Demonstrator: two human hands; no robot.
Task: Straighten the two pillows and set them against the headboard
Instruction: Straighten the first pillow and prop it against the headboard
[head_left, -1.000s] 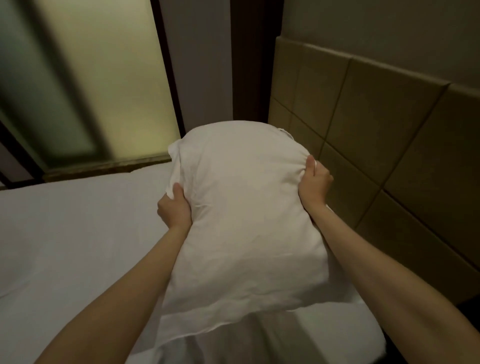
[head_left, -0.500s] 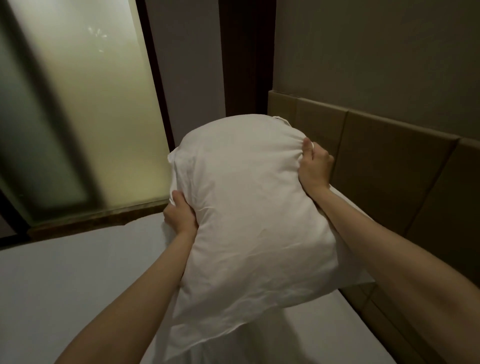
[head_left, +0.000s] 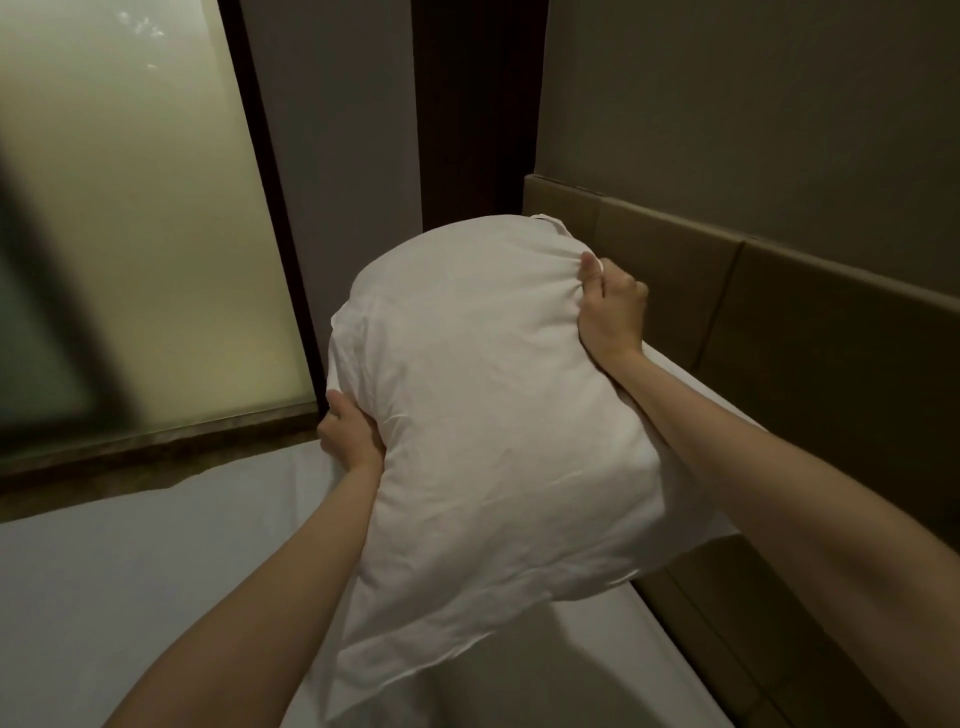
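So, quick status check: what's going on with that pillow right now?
Both hands gripping: left hand, right hand. Pillow held up above the bed, beside the headboard. Nothing in the way.

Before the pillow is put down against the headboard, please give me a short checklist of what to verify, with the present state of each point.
1. Left hand grips the pillow: ok.
2. Right hand grips its other edge: ok.
3. Pillow lifted off the bed sheet: ok.
4. Headboard close beside the pillow: ok.
5. Pillow already against the headboard: not ok.
6. Second pillow's place: cannot tell, not in view.
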